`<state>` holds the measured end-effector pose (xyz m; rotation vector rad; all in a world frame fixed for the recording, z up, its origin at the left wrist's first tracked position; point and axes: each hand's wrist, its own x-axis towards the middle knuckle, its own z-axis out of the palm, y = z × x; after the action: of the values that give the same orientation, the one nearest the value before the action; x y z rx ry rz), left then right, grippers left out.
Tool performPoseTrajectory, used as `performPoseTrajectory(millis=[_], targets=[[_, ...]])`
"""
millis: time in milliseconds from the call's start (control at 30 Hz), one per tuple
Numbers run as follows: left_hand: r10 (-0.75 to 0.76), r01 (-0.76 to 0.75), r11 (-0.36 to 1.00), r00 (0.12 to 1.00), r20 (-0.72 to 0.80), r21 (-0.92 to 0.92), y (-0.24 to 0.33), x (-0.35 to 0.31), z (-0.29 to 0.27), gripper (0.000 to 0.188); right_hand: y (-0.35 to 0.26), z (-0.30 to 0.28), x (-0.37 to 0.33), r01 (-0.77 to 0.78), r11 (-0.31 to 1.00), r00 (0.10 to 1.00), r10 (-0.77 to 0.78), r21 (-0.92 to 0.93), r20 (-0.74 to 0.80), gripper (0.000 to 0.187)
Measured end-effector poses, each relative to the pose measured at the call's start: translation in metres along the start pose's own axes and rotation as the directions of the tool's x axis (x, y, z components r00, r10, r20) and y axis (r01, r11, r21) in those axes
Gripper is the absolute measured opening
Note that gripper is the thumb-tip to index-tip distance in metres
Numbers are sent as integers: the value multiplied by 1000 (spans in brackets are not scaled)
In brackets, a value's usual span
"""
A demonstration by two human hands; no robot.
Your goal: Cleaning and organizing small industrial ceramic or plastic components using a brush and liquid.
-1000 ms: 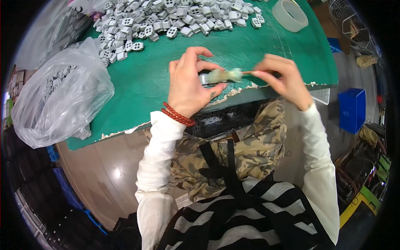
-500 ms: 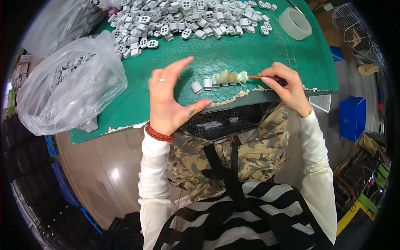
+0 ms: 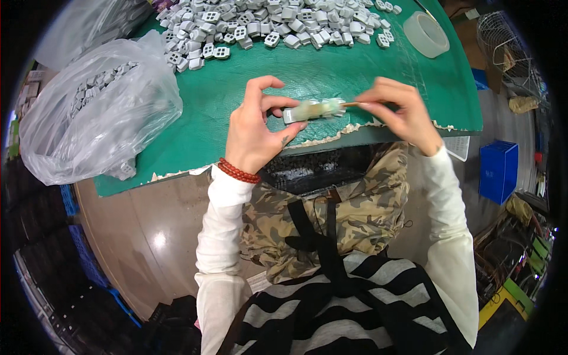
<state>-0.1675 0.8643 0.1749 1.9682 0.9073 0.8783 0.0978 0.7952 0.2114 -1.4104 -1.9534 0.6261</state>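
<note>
A short row of small grey plastic pieces [image 3: 289,116] lies on the green table mat, near its front edge. My left hand [image 3: 251,124] is closed around the row's left end, thumb on the near side and fingers on the far side. My right hand [image 3: 402,112] pinches the thin brown handle of a swab-like stick [image 3: 353,104]. Its pale, cloth-wrapped head rests over the row and is smeared by motion. The head and the left fingers hide part of the pieces.
A large heap of the same grey pieces [image 3: 266,26] spreads across the back of the green mat [image 3: 207,94]. A clear plastic bag [image 3: 127,109] with more pieces stands at left. A tape roll [image 3: 426,35] lies at back right; a blue bin [image 3: 498,171] is beyond the table.
My left hand has moved right and closed on the row's end. The separate pieces there now sit against the rest. The swab head has shifted slightly left along the row.
</note>
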Motion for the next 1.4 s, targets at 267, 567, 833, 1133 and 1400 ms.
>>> performPoseTrajectory(millis=[267,567,833,1133,1400], targets=[[-74,73,996,997,-3,-48,0,-1,2,63,-4,16,16,82,997,997,-82,16,-9,10],[-40,40,999,999,4,8,-1,1,0,68,9,12,8,26,993,999,-31,114,41,12],[154,-185,936,980,124,300,12,4,9,73,-5,26,11,-251,893,965,262,374,23,22],[78,-126,921,987,143,368,53,-57,31,62,-26,56,-55,-82,959,984,121,272,-128,8],[187,-190,966,982,30,178,40,-46,21,42,-12,54,-53,33,683,894,306,729,-327,3]])
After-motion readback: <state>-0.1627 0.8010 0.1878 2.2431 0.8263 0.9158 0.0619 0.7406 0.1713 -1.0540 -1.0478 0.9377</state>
